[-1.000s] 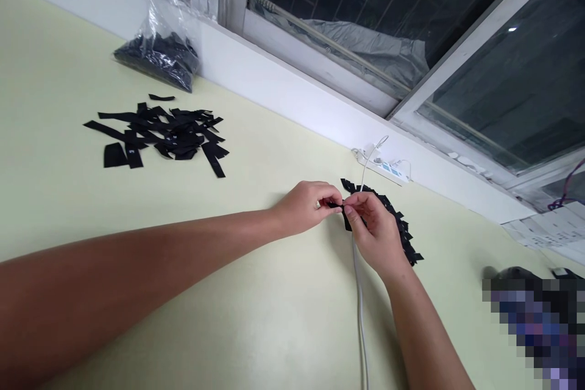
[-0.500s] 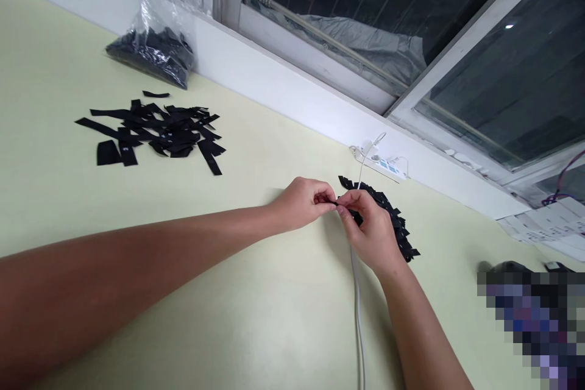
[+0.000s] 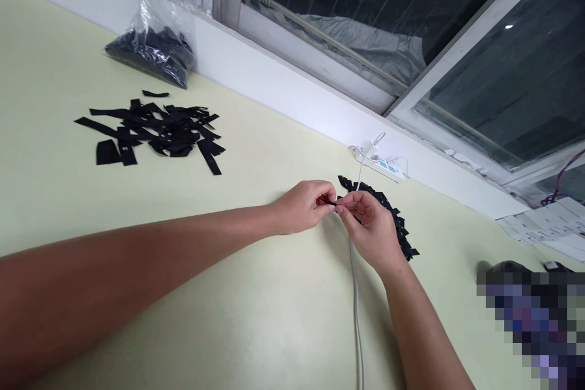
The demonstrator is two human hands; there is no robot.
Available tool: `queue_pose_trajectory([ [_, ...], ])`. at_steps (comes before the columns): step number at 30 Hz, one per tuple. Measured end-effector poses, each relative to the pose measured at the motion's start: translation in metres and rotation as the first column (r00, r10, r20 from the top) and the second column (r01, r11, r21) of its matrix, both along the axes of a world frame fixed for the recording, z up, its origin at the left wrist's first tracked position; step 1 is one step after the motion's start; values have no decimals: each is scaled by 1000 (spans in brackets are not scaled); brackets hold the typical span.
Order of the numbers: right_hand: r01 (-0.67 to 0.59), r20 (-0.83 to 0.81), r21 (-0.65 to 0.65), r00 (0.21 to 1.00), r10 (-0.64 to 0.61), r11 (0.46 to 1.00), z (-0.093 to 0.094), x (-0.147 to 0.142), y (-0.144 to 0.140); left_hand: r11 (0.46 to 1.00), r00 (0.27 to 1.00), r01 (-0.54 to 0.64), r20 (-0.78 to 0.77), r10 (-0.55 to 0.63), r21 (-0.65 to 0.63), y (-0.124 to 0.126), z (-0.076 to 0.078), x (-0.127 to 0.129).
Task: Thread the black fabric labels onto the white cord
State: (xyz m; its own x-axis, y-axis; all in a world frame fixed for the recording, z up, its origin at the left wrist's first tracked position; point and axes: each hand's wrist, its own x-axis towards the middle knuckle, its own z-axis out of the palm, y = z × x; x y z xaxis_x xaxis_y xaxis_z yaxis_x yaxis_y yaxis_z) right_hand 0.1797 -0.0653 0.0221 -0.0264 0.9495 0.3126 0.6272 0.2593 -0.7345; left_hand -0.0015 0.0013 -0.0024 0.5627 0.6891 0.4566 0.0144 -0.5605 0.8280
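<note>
Far left of the grip, a clear bag [image 3: 153, 42] of black pieces leans at the wall, with loose black strips [image 3: 155, 133] scattered just before it on the table [image 3: 256, 304]. At centre, the left hand [image 3: 304, 206] and right hand [image 3: 372, 230] meet fingertip to fingertip, both pinched shut on one small black piece [image 3: 331, 202] (mostly hidden between the fingers). A white cable [image 3: 356, 311] passes under the right hand. Just beyond and right of the grip lies a pile [image 3: 397, 225] of folded black pieces; a power strip [image 3: 381, 166] sits behind it.
</note>
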Motion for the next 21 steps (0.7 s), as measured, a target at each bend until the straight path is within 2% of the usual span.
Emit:
queue_pose_trajectory([
  [8,-18,-93,-58,996,13,998,0,1,1,999,1000,22,-7,-22,-31,-2,1,0],
  [12,-18,-174,-70,985,5,997,2,1,0,998,998,-16,52,19,-63,-2,3,1],
  [17,-20,-195,-107,981,-2,994,0,2,4,985,987,-24,155,50,-171,3,2,3],
  [21,-22,-296,-182,955,-34,983,0,2,7,956,971,-17,223,86,-293,6,0,5],
])
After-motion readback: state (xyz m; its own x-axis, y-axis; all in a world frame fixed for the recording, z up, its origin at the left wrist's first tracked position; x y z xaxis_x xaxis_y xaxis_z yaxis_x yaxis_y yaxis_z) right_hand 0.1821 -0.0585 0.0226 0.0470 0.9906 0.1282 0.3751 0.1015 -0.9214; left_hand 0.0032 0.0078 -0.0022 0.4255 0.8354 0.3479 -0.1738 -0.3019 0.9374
